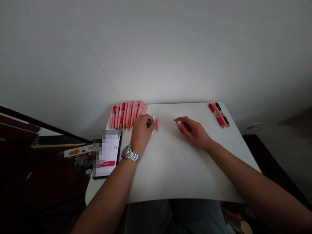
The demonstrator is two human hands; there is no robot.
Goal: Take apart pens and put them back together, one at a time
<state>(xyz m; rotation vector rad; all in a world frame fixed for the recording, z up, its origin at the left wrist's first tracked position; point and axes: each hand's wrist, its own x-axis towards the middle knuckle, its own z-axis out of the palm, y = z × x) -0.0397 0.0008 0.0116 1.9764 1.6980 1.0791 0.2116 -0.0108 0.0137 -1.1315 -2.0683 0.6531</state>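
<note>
My left hand (pixel 143 129), with a metal-band watch on its wrist, pinches thumb and forefinger together. Thin pale slivers show around those fingertips, too small to name. Just right of them, a short pink pen part (pixel 157 124) lies upright on the white table (pixel 168 169). Further right, my right hand (pixel 192 131) curls its fingers around a pink pen part (pixel 179 123) with a reddish end; most of it is hidden by the fingers. The two hands are apart.
A packed row of pink and red pens (pixel 128 113) lies at the table's back left. Red, pink and black pens (pixel 219 114) lie at the back right. A tablet-like screen (pixel 108 156), partly blurred, rests by the left edge. A wall (pixel 165 58) stands behind.
</note>
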